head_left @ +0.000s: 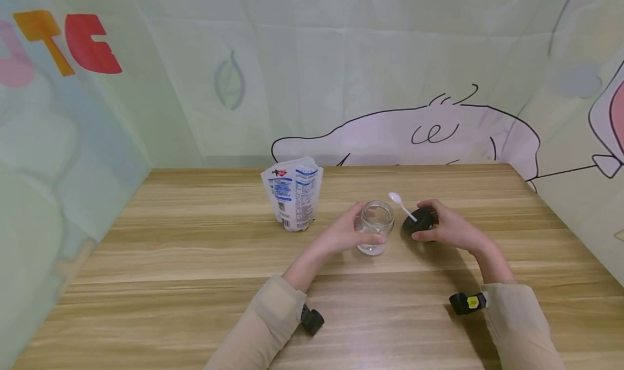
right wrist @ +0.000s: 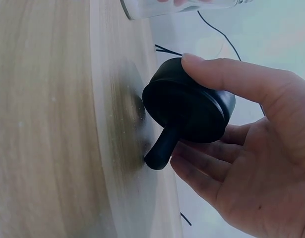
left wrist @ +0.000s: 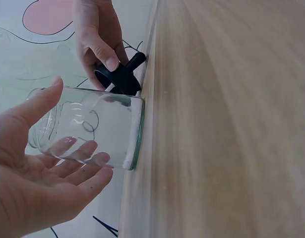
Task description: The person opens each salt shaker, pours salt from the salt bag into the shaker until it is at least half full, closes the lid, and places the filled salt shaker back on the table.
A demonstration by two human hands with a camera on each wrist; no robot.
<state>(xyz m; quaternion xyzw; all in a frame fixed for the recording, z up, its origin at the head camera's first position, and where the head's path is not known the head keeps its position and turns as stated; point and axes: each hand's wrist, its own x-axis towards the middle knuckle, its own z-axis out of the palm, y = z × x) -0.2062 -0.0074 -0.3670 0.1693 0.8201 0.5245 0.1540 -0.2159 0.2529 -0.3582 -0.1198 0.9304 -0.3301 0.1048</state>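
Note:
A clear glass jar (head_left: 374, 230) stands upright and uncovered on the wooden table, with a thin white layer at its bottom. My left hand (head_left: 352, 230) holds it from the left, thumb on the near side and fingers round the far side. Just right of the jar, my right hand (head_left: 447, 227) grips a black lid (right wrist: 187, 101) between thumb and fingers. The lid is tilted, and a short black knob (right wrist: 163, 148) on its outer face points down at the tabletop. From the lid's inner side a white spoon (head_left: 396, 198) sticks up toward the back left.
A white printed pouch (head_left: 294, 194) with blue and red marks stands left of the jar, toward the back of the table (head_left: 195, 251). A cartoon-printed cloth (head_left: 312, 77) hangs behind the table. Black wrist devices (head_left: 466, 303) sit at both cuffs.

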